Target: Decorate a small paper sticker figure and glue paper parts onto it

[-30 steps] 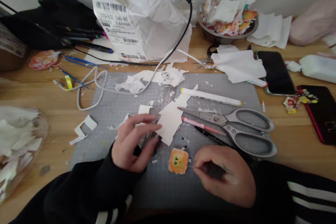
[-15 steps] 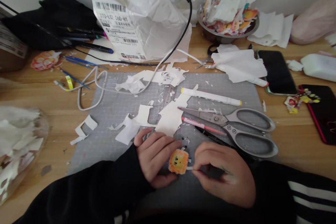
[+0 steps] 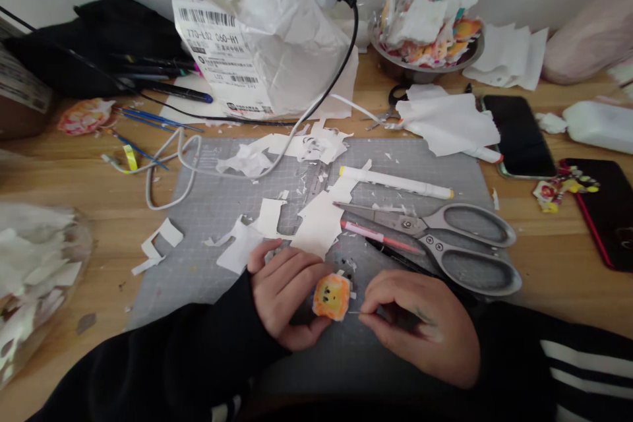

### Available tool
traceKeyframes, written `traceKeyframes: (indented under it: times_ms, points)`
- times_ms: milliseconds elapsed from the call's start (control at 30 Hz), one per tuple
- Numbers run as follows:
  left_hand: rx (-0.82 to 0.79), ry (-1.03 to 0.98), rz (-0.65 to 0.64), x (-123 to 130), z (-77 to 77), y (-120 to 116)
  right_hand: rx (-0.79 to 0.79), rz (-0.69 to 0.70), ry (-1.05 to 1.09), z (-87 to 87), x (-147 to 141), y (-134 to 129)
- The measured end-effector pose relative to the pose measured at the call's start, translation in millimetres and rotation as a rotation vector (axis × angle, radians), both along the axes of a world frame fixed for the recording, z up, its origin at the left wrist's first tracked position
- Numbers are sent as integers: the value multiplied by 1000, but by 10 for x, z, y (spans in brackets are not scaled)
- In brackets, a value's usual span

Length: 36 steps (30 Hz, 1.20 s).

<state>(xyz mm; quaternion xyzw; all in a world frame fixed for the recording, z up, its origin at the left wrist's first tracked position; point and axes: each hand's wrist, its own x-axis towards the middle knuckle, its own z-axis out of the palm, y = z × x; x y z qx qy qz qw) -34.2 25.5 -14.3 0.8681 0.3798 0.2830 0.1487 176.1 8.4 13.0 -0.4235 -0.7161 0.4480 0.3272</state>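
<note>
A small orange and yellow paper piece point(image 3: 331, 297) with a little drawn face is held at its left edge by my left hand point(image 3: 291, 290), between thumb and fingers. To its right, my right hand point(image 3: 420, 323) is closed in a pinch on a thin pale strip, whose tip points toward the orange piece. Both hands are low over the grey cutting mat point(image 3: 316, 369). Large grey scissors point(image 3: 435, 237) lie beyond my right hand, beside a pink pen point(image 3: 380, 236) and a white marker point(image 3: 395, 182).
White paper scraps point(image 3: 316, 221) and a white cable point(image 3: 190, 175) lie across the mat. Behind are a labelled white bag point(image 3: 222, 53) and a metal bowl point(image 3: 430, 71) of cut-outs. Two phones point(image 3: 519, 135) are at the right, a bag of scraps point(image 3: 34, 270) at the left.
The orange piece and my left hand have shifted slightly left and up. The strip in my right hand now looks thinner, more edge-on.
</note>
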Motion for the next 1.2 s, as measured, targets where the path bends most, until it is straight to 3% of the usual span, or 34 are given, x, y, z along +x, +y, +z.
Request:
traceKeyframes:
  times_ms: [133, 300, 467, 800, 933, 1033, 1200]
  points:
    - [-74, -20, 13, -44, 49, 27, -117, -52, -14, 15, -12, -9]
    - [-133, -33, -6, -86, 102, 46, -441, -237, -8, 54, -45, 5]
    - [-119, -21, -6, -78, 119, 52, -570, -197, 2, 72, -35, 19]
    - [-129, 41, 16, -90, 80, 58, -366, -143, -51, -12, -48, -5]
    - [-86, 51, -45, -72, 14, 40, -250, -124, -52, -26, -33, -17]
    - [-87, 52, -96, -45, -40, 13, -219, -74, -81, -12, -17, -4]
    - [-90, 48, -76, -27, -52, -12, -221, -75, -98, 7, -10, 7]
